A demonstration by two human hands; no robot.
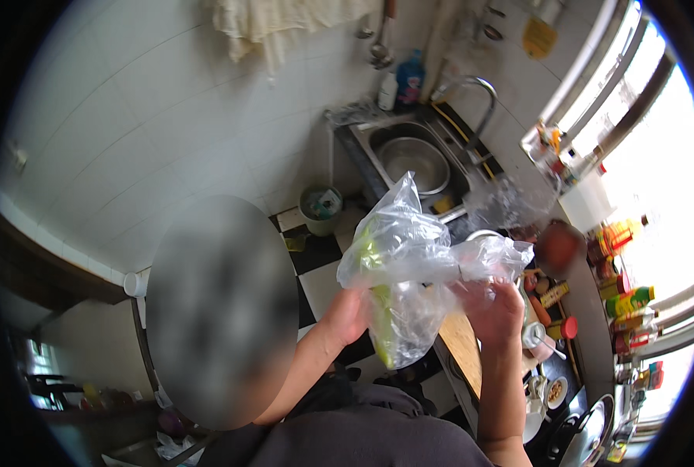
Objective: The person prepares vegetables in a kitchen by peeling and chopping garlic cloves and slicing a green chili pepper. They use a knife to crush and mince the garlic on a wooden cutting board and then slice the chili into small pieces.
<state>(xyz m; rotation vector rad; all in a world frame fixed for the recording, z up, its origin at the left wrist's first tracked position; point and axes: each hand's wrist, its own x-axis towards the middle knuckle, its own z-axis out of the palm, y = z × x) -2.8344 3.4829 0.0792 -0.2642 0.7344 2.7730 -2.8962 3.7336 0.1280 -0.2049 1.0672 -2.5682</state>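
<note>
A clear plastic bag [414, 251] hangs in the air in front of my chest, stretched between both hands. Through the film shows a long yellow-green vegetable [384, 327], its exact kind unclear. My left hand [350, 315] grips the bag's left side, beside the vegetable, with the fingertips partly hidden behind it. On the right, my right hand [497, 309] holds the gathered plastic, and loose film covers some of its fingers.
Beyond the bag, a sink [376, 146] with a tap [490, 96] holds a metal basin [414, 163]. A wooden cutting board [461, 350] lies on the right counter. Bottles [630, 300] line the windowsill. A bin [320, 225] stands on the checkered floor.
</note>
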